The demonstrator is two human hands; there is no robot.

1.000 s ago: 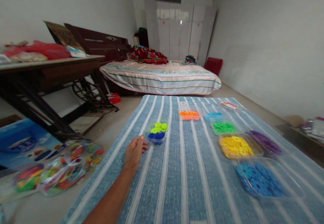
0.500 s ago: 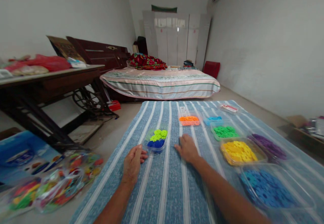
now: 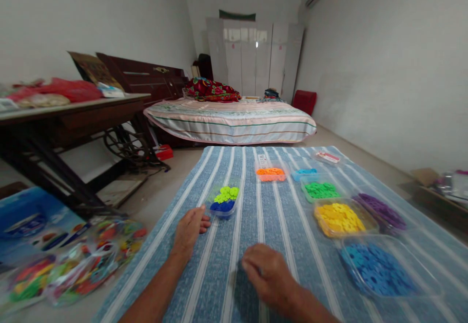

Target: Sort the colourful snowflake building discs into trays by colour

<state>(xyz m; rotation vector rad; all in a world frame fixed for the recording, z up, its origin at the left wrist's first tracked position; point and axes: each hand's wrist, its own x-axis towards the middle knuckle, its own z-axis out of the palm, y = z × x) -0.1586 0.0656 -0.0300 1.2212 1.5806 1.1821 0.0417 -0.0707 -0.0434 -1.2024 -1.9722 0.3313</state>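
Observation:
My left hand [image 3: 189,228] rests on the blue striped cloth [image 3: 234,274], fingers loosely curled and touching the near left edge of a small clear tray [image 3: 224,201] of lime green and dark blue plastic discs. My right hand [image 3: 265,274] hovers low over the cloth near its front middle, fingers curled inward; whether it holds anything is hidden. Clear trays of sorted discs line the right side: orange [image 3: 270,174], light blue [image 3: 304,172], green [image 3: 321,189], yellow [image 3: 339,217], purple [image 3: 380,210] and blue [image 3: 376,269].
Clear bags of mixed coloured pieces [image 3: 73,259] and a blue box [image 3: 29,216] lie on the floor at the left. Behind them stands a dark sewing table [image 3: 73,118]. A bed [image 3: 230,116] and white wardrobe [image 3: 252,60] fill the back.
My right hand came into view beside the small tray, then pulled back toward me to the near middle of the cloth. My left hand stayed at the tray's edge.

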